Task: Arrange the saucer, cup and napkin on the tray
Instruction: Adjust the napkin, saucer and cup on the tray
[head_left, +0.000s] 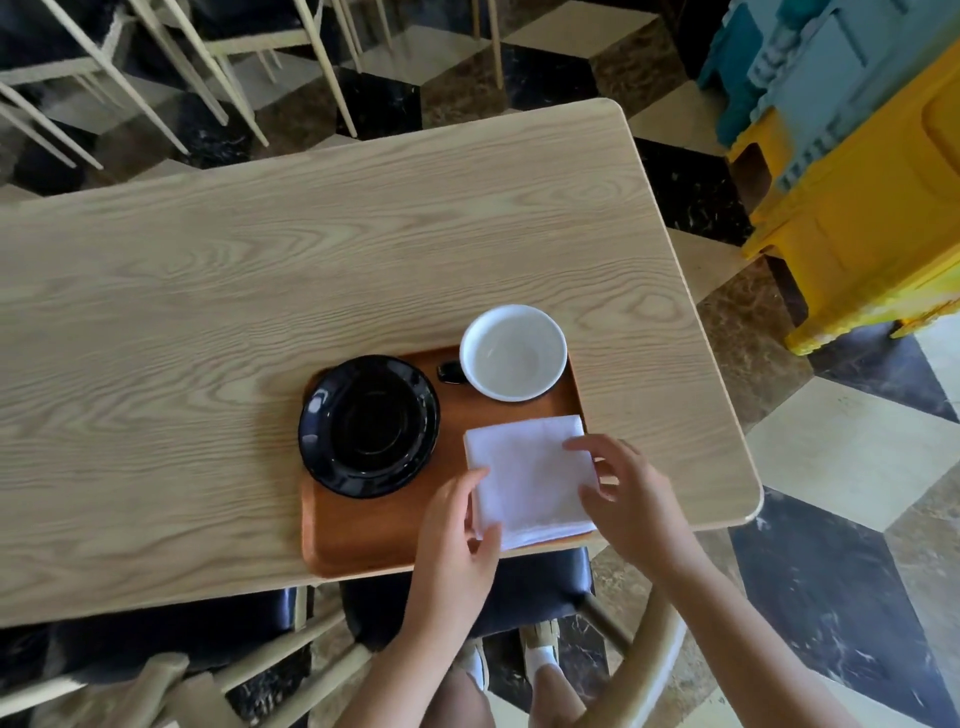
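Observation:
A brown wooden tray (374, 530) lies at the near edge of the table. On its left part sits a glossy black saucer (369, 425). At its far right corner stands a cup (513, 353), white inside, with a dark handle pointing left. A folded white napkin (527, 480) lies on the tray's right near part. My left hand (457, 535) pinches the napkin's near left edge between thumb and fingers. My right hand (628, 493) rests its fingertips on the napkin's right side, fingers spread.
The light wooden table (260, 270) stretches left and away from the tray. A dark-seated chair (519, 597) stands under the near edge. More chair legs (208, 78) crowd the far side. Yellow and blue plastic crates (857, 156) are stacked at the right.

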